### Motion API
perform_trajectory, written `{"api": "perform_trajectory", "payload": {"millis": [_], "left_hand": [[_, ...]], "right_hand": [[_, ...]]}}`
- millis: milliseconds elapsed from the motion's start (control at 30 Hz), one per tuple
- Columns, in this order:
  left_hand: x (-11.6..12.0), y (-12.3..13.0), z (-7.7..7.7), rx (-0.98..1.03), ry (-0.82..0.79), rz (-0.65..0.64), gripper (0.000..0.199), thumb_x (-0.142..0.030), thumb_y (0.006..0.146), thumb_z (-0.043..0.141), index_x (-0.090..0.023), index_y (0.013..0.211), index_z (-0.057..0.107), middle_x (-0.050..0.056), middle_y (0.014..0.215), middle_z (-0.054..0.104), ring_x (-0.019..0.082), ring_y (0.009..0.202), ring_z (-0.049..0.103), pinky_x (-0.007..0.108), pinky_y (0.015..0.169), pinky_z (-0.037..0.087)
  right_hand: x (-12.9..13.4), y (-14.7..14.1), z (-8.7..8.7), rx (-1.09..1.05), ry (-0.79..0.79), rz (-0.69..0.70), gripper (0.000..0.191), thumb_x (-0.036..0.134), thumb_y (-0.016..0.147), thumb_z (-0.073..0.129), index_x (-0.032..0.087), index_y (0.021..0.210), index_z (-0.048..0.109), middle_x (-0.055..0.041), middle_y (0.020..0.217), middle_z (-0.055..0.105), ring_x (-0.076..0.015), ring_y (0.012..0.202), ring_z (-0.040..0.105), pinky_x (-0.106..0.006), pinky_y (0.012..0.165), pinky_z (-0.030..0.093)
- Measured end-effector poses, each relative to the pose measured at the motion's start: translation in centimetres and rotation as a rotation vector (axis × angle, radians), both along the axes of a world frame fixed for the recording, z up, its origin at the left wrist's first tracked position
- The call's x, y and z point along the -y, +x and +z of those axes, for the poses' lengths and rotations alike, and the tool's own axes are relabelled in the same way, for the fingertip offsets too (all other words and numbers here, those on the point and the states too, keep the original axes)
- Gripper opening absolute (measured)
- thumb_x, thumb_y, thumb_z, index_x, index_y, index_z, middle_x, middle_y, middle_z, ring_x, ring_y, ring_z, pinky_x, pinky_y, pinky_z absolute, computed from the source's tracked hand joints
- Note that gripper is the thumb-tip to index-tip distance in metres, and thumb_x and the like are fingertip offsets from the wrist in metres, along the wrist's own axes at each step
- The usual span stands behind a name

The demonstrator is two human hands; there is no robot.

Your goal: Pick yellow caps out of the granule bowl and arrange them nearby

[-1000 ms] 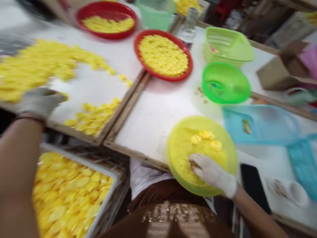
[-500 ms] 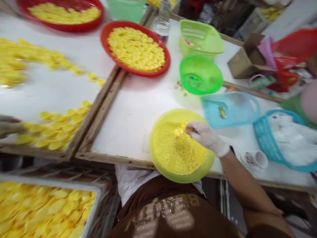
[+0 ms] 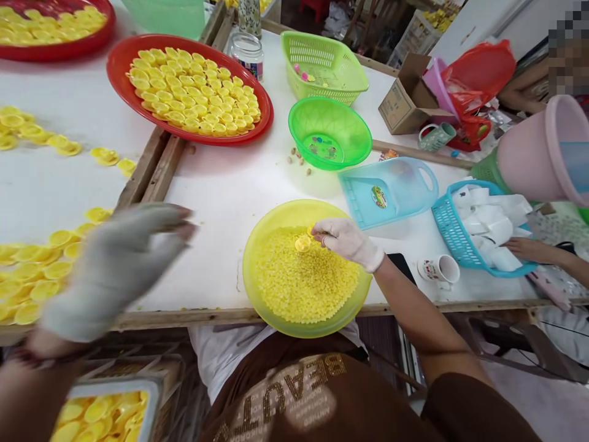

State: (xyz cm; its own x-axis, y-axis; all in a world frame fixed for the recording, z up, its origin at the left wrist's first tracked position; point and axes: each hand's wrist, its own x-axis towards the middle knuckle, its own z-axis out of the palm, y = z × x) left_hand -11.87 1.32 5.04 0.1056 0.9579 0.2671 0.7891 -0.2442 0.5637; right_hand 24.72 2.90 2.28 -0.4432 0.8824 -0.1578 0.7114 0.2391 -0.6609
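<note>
My right hand [image 3: 345, 241], in a white glove with bare fingertips, pinches a small yellow cup-shaped plastic piece [image 3: 302, 244]. It is over a yellow bowl [image 3: 254, 270] filled with small yellow pellets [image 3: 299, 294]. My left hand [image 3: 119, 264], gloved the same way and blurred, hovers left of the bowl. Its thumb and fingers look slightly apart, with nothing seen between them. Beneath and beside it lie loose yellow cup-shaped pieces [image 3: 43, 288] on the white table [image 3: 216, 227].
A red tray [image 3: 120, 77] of yellow pieces stands behind a wooden divider [image 3: 159, 162]. A green bowl [image 3: 331, 132], green basket [image 3: 322, 61], blue dustpan-like tray [image 3: 396, 190], mug [image 3: 439, 270] and blue basket [image 3: 453, 236] stand right. Another person's hand [image 3: 529, 250] touches that basket.
My left hand has come up from the loose yellow pieces at the left and moved right, towards the bowl. My right hand stays over the pellets, still pinching. The camera view has shifted right.
</note>
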Motion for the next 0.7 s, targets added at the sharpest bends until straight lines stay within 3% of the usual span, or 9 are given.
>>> {"api": "perform_trajectory", "payload": {"millis": [67,100,200,267,367,533,700], "left_hand": [[-0.3,5.9,-1.8,0.086,-0.057,-0.303,0.028,-0.038,0.092,0.058,-0.017,0.104,0.071,0.006,0.109,0.072,0.018,0.097,0.066,0.033,0.092,0.053],[-0.4,8.7,-2.7,0.09,-0.094,-0.362,0.026,-0.036,0.092,0.057,-0.017,0.104,0.071,0.007,0.106,0.071,0.018,0.095,0.067,0.033,0.089,0.054],[-1.1,15.3,-4.6,-0.006,-0.2,-0.406,0.022,-0.034,0.087,0.063,-0.016,0.098,0.069,0.009,0.096,0.069,0.022,0.089,0.066,0.034,0.082,0.054],[-1.7,17.7,-5.4,-0.045,-0.237,-0.399,0.019,-0.032,0.084,0.067,-0.016,0.095,0.067,0.01,0.095,0.067,0.023,0.089,0.066,0.034,0.081,0.054],[-1.9,18.5,-5.7,-0.063,-0.242,-0.41,0.017,-0.026,0.083,0.065,-0.018,0.097,0.065,0.009,0.096,0.067,0.024,0.09,0.066,0.035,0.082,0.053],[-0.3,17.0,-5.7,0.006,-0.2,-0.381,0.025,-0.02,0.084,0.059,-0.018,0.109,0.058,0.008,0.105,0.068,0.023,0.094,0.065,0.038,0.086,0.052],[1.7,15.3,-5.9,0.257,-0.266,-0.331,0.028,-0.029,0.084,0.065,-0.018,0.109,0.058,0.005,0.099,0.069,0.018,0.084,0.066,0.034,0.079,0.055]], "right_hand": [[1.3,0.8,-0.1,0.068,-0.014,0.046,0.021,0.009,0.088,0.051,0.017,0.091,0.07,-0.0027,0.085,0.07,-0.0143,0.076,0.06,-0.027,0.074,0.045],[2.1,1.1,-0.2,0.133,-0.023,0.093,0.021,0.008,0.087,0.051,0.017,0.09,0.07,-0.0025,0.083,0.069,-0.0148,0.077,0.06,-0.028,0.075,0.045],[4.8,1.4,-0.8,0.309,-0.045,0.254,0.015,0.011,0.087,0.057,0.018,0.089,0.071,-0.0039,0.086,0.068,-0.0166,0.08,0.06,-0.03,0.077,0.046],[6.1,1.5,-0.8,0.32,-0.039,0.306,0.01,0.018,0.089,0.061,0.019,0.093,0.07,-0.0042,0.091,0.067,-0.0171,0.083,0.059,-0.03,0.079,0.046],[6.8,2.0,0.0,0.31,0.032,0.265,0.011,0.023,0.095,0.057,0.02,0.099,0.067,-0.0037,0.096,0.065,-0.017,0.088,0.058,-0.03,0.081,0.045],[5.6,3.3,0.8,0.503,0.218,-0.019,0.013,0.019,0.098,0.05,0.021,0.105,0.061,-0.0049,0.101,0.063,-0.0168,0.085,0.058,-0.029,0.073,0.043],[4.0,3.2,-0.3,0.815,0.141,-0.048,0.018,0.011,0.097,0.045,0.018,0.104,0.06,-0.0076,0.095,0.063,-0.017,0.071,0.058,-0.029,0.06,0.039]]}}
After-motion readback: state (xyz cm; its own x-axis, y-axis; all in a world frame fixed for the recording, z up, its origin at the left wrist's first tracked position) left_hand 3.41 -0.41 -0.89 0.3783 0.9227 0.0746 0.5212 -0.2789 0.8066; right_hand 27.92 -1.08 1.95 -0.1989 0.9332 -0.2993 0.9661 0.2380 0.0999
